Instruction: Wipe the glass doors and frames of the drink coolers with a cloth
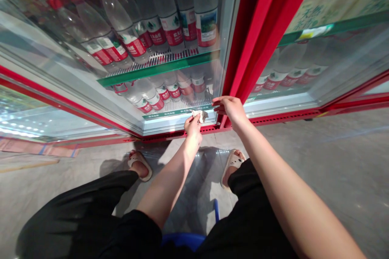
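Left hand (193, 126): crumpled white wad (198, 114) pinched between thumb and fingers, just left of the red post (257, 34), near its foot. Right hand (231, 108): overlaps the post's lower end in view, fingers extended and slightly bent, nothing visible in them. Can't tell if its fingertips touch post or glass.

Wad looks like tissue or thin cloth, can't confirm which. Grey patch on its right side, could be dirt or shadow.

Handling, my estimate: very light, limp, no stiffness of its own. Grips fine dry. If it's paper and gets damp, expect tearing. Best hold is the bunched middle, thumb on one face, two or three fingers backing the other. A single loose edge would fold or rip. Light squeeze is plenty, nothing rigid to crush.

Around it: lower green shelf strip (170, 113) runs left of the post, lower-row bottles (174, 91) behind that strip. Floor (304, 149) below the post.
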Demonstrator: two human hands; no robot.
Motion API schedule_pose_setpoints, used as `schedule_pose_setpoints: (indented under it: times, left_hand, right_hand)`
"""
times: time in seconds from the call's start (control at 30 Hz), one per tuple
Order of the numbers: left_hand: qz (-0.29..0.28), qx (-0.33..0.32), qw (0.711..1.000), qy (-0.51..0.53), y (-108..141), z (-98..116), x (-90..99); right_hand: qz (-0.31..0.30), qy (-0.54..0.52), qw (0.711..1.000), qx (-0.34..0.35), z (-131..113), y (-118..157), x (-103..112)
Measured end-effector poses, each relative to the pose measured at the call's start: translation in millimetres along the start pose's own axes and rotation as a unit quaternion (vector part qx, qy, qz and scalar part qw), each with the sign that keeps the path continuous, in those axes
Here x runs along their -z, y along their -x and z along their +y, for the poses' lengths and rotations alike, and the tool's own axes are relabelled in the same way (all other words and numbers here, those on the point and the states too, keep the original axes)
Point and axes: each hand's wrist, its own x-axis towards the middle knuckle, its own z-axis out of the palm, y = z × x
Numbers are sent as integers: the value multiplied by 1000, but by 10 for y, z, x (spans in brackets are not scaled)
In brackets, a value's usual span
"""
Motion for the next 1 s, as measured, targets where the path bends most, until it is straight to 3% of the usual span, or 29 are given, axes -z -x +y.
schedule_pose_setpoints:
  times: [0.2, 0.37, 0.5, 0.7, 0.87, 1.0]
  left_hand:
    - [-2, 11, 1000, -20, -78, -34, 52]
    - [-41, -9, 999, 1, -115, 192, 191]
    - [-15, -10, 1000, 2, -141, 233, 330]
    - [1, 4, 1000, -3, -206, 234, 308]
    - [23, -23, 999, 10, -303, 427, 507]
    - [39, -18, 999, 1, -352, 413, 589]
  right_hand:
    - [-25, 23, 999, -2, 85, 38, -86]
    - [-36, 24, 999, 7, 133, 28, -103]
    - [-49, 33, 998, 6, 183, -12, -121]
    - [-79, 65, 995, -8, 196, -31, -175]
    - [-87, 80, 993, -2, 190, -41, -208]
    - [-94, 94, 991, 3, 182, -45, -295]
